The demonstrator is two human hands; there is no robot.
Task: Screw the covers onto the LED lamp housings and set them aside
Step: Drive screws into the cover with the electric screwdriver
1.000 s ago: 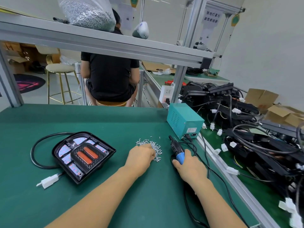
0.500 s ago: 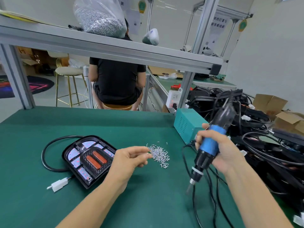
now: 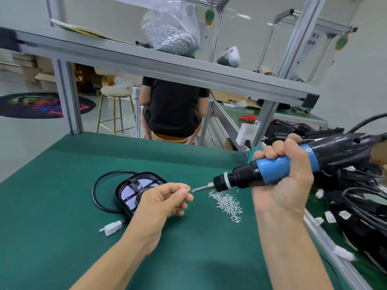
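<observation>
Over the green mat [image 3: 62, 206], driver [image 3: 272, 170], gripped by right hand [image 3: 287, 185], has swung to left hand's [image 3: 165, 199] pinched screw [image 3: 187, 190].

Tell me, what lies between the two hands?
In the head view, a small screw pinched by the left hand and the metal bit of the screwdriver held by the right hand.

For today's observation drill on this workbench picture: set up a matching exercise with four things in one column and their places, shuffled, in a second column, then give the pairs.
Things:
1. electric screwdriver
2. single screw
3. bag of screws
4. lamp housing

Places:
A. on the upper shelf
B. pinched in the left hand
C. gripped in the right hand
D. flat on the green mat

Pairs: 1-C, 2-B, 3-A, 4-D
</observation>
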